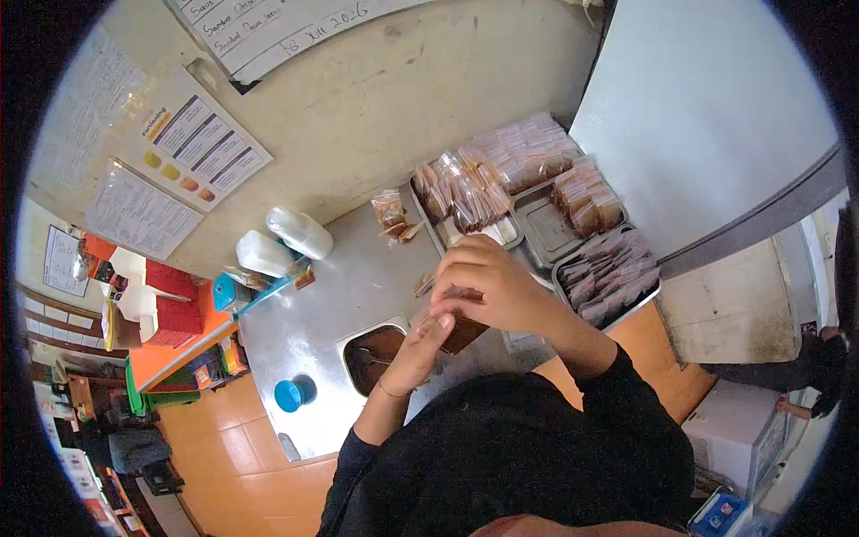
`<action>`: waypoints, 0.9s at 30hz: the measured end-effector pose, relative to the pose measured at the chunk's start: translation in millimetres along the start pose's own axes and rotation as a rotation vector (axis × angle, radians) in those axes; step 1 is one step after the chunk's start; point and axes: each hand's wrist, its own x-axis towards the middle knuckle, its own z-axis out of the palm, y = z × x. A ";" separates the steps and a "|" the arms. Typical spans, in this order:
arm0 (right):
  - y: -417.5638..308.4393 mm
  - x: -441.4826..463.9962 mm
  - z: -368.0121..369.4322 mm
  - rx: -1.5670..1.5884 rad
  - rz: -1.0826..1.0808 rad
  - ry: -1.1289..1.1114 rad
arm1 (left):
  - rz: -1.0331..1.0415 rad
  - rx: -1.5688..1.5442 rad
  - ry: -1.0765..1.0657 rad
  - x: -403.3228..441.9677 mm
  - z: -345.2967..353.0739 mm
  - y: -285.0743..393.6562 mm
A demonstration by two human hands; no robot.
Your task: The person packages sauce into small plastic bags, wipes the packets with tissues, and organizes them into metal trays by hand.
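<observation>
My right hand [483, 285] is bent with its fingertips drawn together, meeting the fingers of my left hand [418, 352] over the steel table [277, 353]. Whatever is pinched between them is hidden by the fingers. A dark brown thing [467, 333], perhaps a sauce packet or container, shows just below my right hand; I cannot tell whether it is held. Close to my left hand is a steel pan [344, 345] of brown sauce with a utensil in it. A small packet [424, 284] lies behind my hands, partly covered.
Trays hold rows of brown-filled plastic packets [465, 188] at the back right, with another packed tray [608, 277] nearer. A blue cup [289, 396] stands at the front left. Stacked clear plastic containers [300, 233] and loose packets [389, 215] are near the wall. Another person's arm [796, 408] shows far right.
</observation>
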 end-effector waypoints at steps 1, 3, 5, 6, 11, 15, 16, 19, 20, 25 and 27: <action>1.7 -0.5 0.6 0.085 0.019 -0.023 | -0.002 -0.002 -0.001 0.2 -1.1 0.9; 10.2 -4.1 5.7 0.274 0.130 -0.004 | -0.042 -0.238 -0.151 -3.0 -8.0 2.2; 37.6 -11.0 13.9 0.461 0.240 0.019 | -0.035 -0.251 -0.045 -10.4 -23.9 -17.6; 67.4 -21.4 20.2 0.312 0.321 0.001 | -0.024 -0.262 0.065 -15.0 -32.3 -24.2; 155.9 -109.0 91.7 -0.328 0.530 -0.473 | 0.240 1.466 0.302 -28.2 -64.1 -25.1; 149.3 -141.7 142.3 -0.424 0.229 -0.266 | 0.188 0.489 0.357 -33.7 -70.9 -46.2; 153.9 -143.8 149.2 -0.422 0.228 -0.270 | 0.141 0.147 0.371 -34.0 -66.2 -49.1; 162.3 -145.1 158.3 -0.458 0.270 -0.479 | 0.118 -0.296 0.373 -28.7 -55.7 -56.0; 163.1 -144.1 155.4 -0.447 0.244 -0.454 | 0.141 -0.396 0.360 -26.8 -55.2 -58.1; 148.8 -138.1 120.1 -0.361 0.233 -0.382 | 0.114 -0.453 0.412 -17.3 -55.3 -73.7; 133.9 -129.9 100.8 -0.468 0.093 -0.247 | 0.106 -0.454 0.424 -12.1 -55.5 -76.6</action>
